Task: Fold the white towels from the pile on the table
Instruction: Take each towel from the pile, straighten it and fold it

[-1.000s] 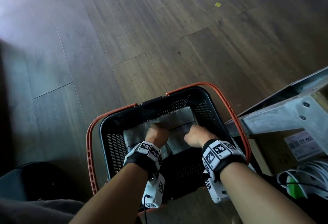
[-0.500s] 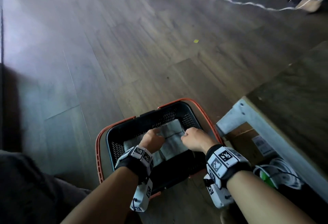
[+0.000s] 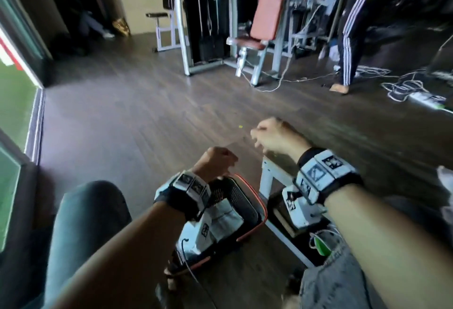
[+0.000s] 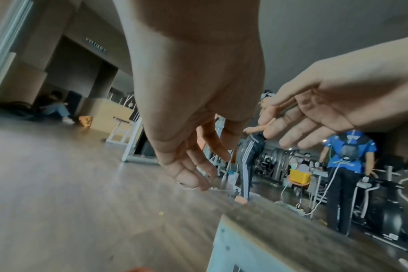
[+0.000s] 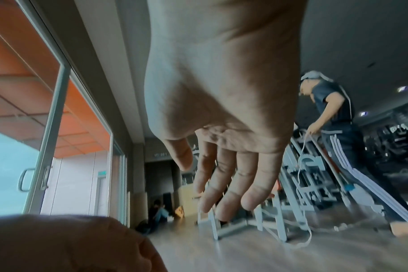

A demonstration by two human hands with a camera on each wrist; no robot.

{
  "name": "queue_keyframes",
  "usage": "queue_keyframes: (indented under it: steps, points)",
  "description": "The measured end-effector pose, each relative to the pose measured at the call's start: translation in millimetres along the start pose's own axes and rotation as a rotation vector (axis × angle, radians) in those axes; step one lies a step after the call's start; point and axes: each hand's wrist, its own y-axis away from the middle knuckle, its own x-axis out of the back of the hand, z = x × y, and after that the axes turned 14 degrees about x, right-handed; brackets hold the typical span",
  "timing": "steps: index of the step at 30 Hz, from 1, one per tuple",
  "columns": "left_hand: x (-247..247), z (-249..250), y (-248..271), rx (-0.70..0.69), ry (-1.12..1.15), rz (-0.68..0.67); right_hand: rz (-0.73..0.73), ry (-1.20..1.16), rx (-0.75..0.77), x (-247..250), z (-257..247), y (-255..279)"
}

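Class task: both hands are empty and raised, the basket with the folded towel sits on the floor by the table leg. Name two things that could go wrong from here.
1. The basket sits close under the left hand beside the table leg; a knee or foot might tip it and spill the folded towel.
2. Loose cables trail across the floor and could catch a foot.

Both hands are hanging up in open air; the left hand (image 3: 215, 161) and the right hand (image 3: 274, 137) are holding nothing, with a gap showing between them. Below them the black basket (image 3: 245, 201) is sitting on the wooden floor (image 3: 147, 125), just beside the table's grey leg (image 3: 267, 181); the table edge (image 4: 291, 226) is blocking the right side; a wide stretch of floor is lying open ahead; the gym machine (image 3: 257, 39) is standing well apart.
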Motion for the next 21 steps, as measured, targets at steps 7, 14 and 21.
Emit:
queue_keyframes:
  steps: [7,14,21]
  points:
    - [-14.2,99.2,57.3,-0.214,-0.008,-0.066,0.332,0.049,0.037,125.9,-25.5,65.6]
    - [-80.7,145.7,99.9,-0.364,-0.039,-0.223,0.497,0.134,-0.071,164.7,1.3,148.4]
    - [-138.2,169.2,117.5,-0.426,-0.129,-0.407,0.429,0.142,-0.379,168.5,43.6,225.9]
